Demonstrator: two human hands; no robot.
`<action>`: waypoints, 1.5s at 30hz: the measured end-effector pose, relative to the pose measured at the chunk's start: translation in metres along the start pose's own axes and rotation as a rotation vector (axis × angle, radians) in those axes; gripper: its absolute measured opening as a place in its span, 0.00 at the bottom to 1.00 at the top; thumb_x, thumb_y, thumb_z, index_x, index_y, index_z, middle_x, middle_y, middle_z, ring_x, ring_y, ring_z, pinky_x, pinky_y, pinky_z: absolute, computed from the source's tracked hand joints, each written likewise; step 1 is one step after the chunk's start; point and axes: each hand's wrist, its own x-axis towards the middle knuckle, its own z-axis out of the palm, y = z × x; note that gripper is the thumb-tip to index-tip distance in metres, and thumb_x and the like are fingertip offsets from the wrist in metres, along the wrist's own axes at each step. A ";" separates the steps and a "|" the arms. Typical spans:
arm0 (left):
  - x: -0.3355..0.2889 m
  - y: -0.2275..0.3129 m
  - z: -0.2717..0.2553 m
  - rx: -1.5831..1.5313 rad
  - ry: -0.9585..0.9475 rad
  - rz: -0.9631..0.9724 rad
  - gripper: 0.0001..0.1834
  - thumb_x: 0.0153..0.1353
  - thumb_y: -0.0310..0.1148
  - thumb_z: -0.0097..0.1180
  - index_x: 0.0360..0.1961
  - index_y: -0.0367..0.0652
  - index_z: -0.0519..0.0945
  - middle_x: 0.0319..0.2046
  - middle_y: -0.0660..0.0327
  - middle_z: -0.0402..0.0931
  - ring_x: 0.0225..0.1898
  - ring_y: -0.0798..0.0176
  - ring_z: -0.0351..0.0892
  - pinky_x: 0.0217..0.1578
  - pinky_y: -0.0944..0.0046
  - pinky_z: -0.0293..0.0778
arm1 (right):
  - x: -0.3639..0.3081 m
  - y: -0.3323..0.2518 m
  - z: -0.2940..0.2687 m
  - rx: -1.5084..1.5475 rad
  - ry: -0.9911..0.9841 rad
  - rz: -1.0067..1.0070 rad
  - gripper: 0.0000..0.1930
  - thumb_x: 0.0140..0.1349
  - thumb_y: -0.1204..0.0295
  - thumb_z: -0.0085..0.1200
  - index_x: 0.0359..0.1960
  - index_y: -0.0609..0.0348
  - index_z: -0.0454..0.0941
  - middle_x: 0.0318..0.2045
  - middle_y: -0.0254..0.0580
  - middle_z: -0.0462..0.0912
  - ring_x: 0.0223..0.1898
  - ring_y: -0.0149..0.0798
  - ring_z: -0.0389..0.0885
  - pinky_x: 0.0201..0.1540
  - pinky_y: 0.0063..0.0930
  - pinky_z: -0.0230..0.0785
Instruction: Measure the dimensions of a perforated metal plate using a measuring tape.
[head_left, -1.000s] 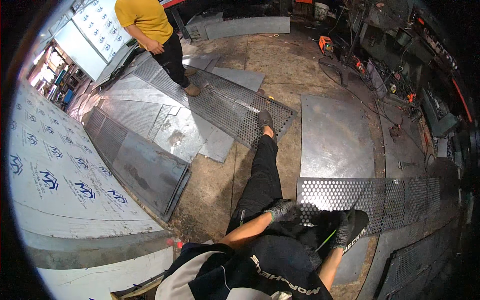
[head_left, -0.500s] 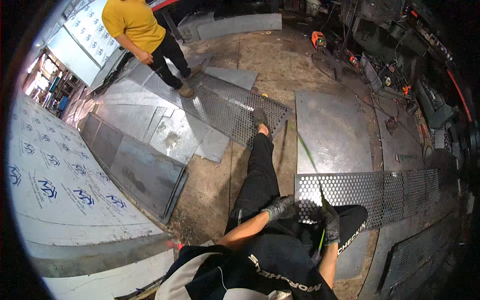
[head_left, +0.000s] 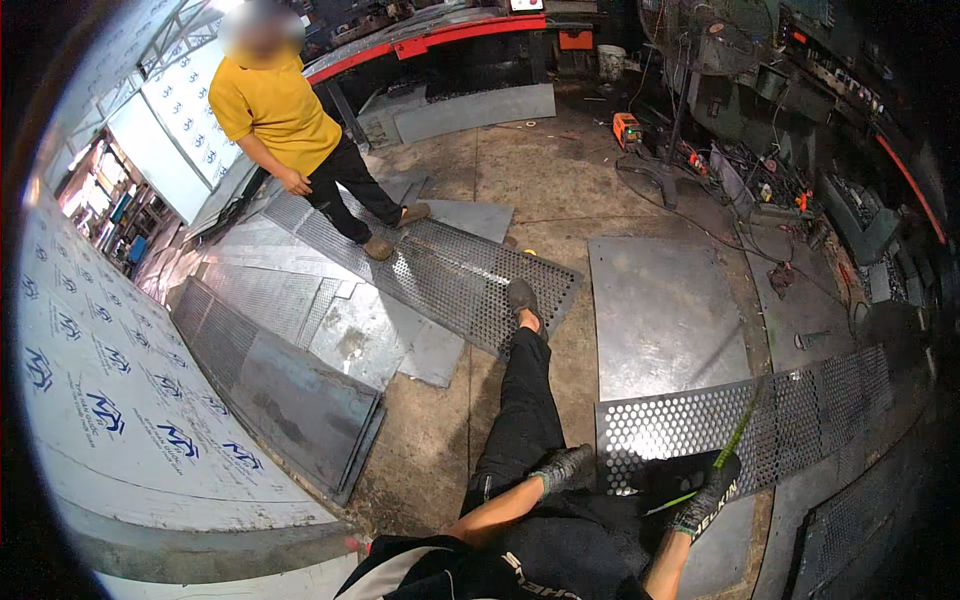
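Observation:
My right hand (head_left: 706, 500), in a dark knitted glove, is closed round a long, narrow, flexible green strip (head_left: 738, 437). One end of the strip rises past the hand toward a perforated metal sheet (head_left: 660, 425); another length trails to the left over my dark trousers. My left hand (head_left: 563, 470), gloved too, rests by my left thigh, its fingers too dark to make out. My left foot (head_left: 522, 297) is on another perforated sheet (head_left: 450, 270) with larger holes toward its near end.
A person in a yellow shirt (head_left: 275, 110) stands on the far end of that sheet. Flat metal plates (head_left: 300, 385) lie stacked at left beside a white printed panel (head_left: 110, 400). A plain plate (head_left: 665, 310), a fan stand (head_left: 668, 175), cables and an orange machine (head_left: 627, 130) are at right.
My view has tilted up, showing more of the far workshop. My right hand has shifted right, and the green strip has swung from leaning left to leaning right.

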 end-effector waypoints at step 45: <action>-0.085 0.178 0.137 0.594 -0.135 0.297 0.44 0.57 0.35 0.52 0.68 0.32 0.42 0.68 0.40 0.42 0.70 0.43 0.38 0.68 0.53 0.37 | 0.012 0.030 -0.019 -0.298 -0.193 -0.253 0.20 0.61 0.64 0.53 0.53 0.59 0.71 0.21 0.28 0.71 0.21 0.26 0.67 0.23 0.19 0.60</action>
